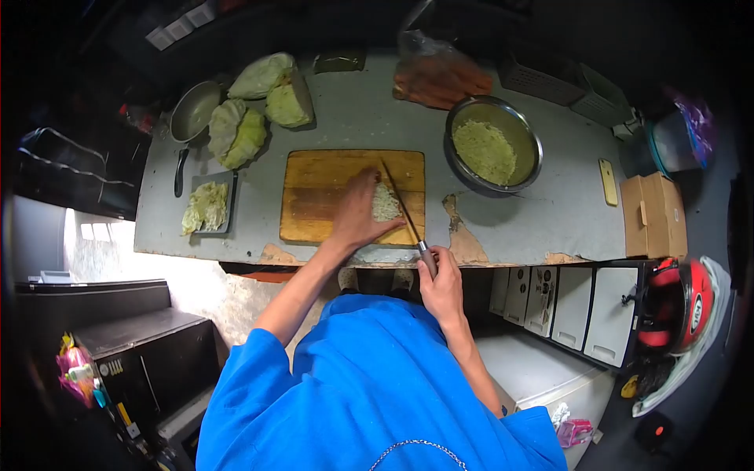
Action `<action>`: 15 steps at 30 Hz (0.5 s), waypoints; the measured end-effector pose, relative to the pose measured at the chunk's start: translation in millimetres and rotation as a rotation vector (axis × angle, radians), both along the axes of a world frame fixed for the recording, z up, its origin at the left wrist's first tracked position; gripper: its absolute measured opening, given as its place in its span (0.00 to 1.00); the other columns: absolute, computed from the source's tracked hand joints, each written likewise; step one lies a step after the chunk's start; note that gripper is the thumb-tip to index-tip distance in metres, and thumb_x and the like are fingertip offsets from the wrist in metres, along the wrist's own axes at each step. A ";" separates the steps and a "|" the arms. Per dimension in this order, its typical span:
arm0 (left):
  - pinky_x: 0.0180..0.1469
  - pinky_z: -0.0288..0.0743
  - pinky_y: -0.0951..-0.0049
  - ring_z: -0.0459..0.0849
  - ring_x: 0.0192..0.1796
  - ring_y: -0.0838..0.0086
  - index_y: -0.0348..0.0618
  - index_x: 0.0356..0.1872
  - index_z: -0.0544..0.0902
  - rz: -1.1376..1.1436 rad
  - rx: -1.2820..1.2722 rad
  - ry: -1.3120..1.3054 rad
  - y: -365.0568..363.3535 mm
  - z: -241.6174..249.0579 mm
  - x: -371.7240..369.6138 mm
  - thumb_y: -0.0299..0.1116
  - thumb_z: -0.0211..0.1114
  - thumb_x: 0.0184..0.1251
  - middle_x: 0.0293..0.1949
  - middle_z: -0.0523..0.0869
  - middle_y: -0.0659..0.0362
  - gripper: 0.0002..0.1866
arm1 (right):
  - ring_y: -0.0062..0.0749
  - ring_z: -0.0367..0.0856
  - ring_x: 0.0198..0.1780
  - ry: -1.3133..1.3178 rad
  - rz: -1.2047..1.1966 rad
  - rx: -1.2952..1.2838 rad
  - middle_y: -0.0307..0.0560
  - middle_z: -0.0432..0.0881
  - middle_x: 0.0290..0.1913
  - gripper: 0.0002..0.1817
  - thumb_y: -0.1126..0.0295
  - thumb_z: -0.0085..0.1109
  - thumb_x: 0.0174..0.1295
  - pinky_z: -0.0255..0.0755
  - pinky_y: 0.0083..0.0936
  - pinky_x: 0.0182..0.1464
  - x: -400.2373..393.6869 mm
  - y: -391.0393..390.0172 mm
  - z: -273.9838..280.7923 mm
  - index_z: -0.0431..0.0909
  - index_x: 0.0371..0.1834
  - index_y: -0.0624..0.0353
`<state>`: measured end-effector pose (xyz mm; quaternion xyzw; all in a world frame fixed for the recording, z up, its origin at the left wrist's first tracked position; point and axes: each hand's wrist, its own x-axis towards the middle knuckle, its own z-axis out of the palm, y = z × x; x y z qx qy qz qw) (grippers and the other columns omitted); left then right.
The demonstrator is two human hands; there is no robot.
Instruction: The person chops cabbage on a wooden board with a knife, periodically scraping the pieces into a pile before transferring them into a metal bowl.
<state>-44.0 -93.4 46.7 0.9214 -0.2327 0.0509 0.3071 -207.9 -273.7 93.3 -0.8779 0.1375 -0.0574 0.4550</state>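
Chopped cabbage point(386, 204) beside splayed left grip point(360, 209), right grip point(442, 287) snug around knife point(412, 228).

Worn gray worktop point(542, 224), dark wall point(271, 31), white drawers point(609, 310) below, brightly lit pale floor point(196, 284)

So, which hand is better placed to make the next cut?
Probably the right hand: it grips the knife, whose blade is close beside the chopped pieces. The left hand is spread beside them without a knife.

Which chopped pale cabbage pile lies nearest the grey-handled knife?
The smaller pile, on the rectangular brown board; the larger pile sits in the round metal bowl.
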 end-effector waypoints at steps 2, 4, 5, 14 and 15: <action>0.80 0.57 0.46 0.64 0.79 0.41 0.31 0.77 0.63 -0.005 -0.098 -0.007 17.9 11.2 6.1 0.63 0.80 0.52 0.75 0.68 0.34 0.60 | 0.64 0.83 0.50 -0.025 -0.013 0.002 0.62 0.82 0.49 0.15 0.70 0.62 0.69 0.76 0.48 0.51 -1.5 -1.1 2.3 0.76 0.55 0.64; 0.81 0.56 0.45 0.64 0.79 0.41 0.31 0.76 0.64 -0.018 -0.147 0.064 30.2 8.0 16.3 0.63 0.79 0.53 0.74 0.68 0.34 0.58 | 0.63 0.83 0.50 -0.007 -0.095 0.016 0.62 0.82 0.49 0.15 0.71 0.62 0.68 0.76 0.49 0.51 -4.3 -3.3 8.3 0.76 0.55 0.64; 0.81 0.55 0.45 0.64 0.79 0.41 0.31 0.75 0.65 -0.015 -0.202 0.133 33.8 5.7 20.0 0.63 0.77 0.55 0.74 0.68 0.34 0.57 | 0.63 0.83 0.50 -0.008 -0.103 0.022 0.62 0.82 0.49 0.15 0.71 0.62 0.68 0.76 0.49 0.51 -4.9 -3.6 4.6 0.76 0.55 0.64; 0.81 0.54 0.42 0.65 0.78 0.41 0.35 0.76 0.66 -0.059 -0.098 0.070 19.4 7.9 4.4 0.64 0.77 0.53 0.73 0.70 0.34 0.56 | 0.54 0.85 0.45 -0.063 -0.056 0.043 0.60 0.84 0.44 0.15 0.71 0.65 0.67 0.78 0.42 0.49 27.6 -0.6 2.8 0.77 0.54 0.65; 0.81 0.54 0.42 0.65 0.78 0.41 0.35 0.76 0.66 -0.051 -0.097 0.055 18.6 10.0 2.7 0.64 0.77 0.53 0.73 0.70 0.34 0.56 | 0.57 0.84 0.45 -0.076 -0.069 0.034 0.61 0.84 0.45 0.16 0.72 0.65 0.67 0.77 0.44 0.48 32.1 1.0 0.9 0.76 0.54 0.65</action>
